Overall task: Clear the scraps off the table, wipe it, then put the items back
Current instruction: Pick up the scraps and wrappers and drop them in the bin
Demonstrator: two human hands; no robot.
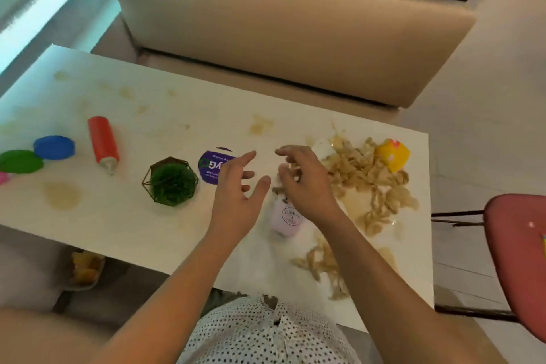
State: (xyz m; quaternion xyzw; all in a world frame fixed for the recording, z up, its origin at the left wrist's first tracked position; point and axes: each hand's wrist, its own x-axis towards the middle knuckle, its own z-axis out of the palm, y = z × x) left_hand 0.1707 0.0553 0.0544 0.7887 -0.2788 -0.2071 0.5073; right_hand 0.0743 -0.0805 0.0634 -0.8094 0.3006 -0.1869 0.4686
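The white table [165, 115] carries a heap of beige food scraps [366, 174] at its right end, and a smaller clump of scraps [325, 263] lies near the front edge. A yellow wrapper [393, 154] sits at the heap's far side. My left hand [239, 195] hovers open above the table's middle, fingers spread. My right hand [304, 183] hangs beside it, fingers curled around a few scraps. Just under my right wrist lies a small pink bottle [285, 219] on its side.
Left of my hands stand a purple round lid [212, 170], a green plant in a wire holder [171, 182], a red squeeze bottle [103, 142], blue [54, 147] and green [20, 161] lids. Brown stains mark the tabletop. A beige sofa [280, 32] stands behind, a red chair [520, 251] to the right.
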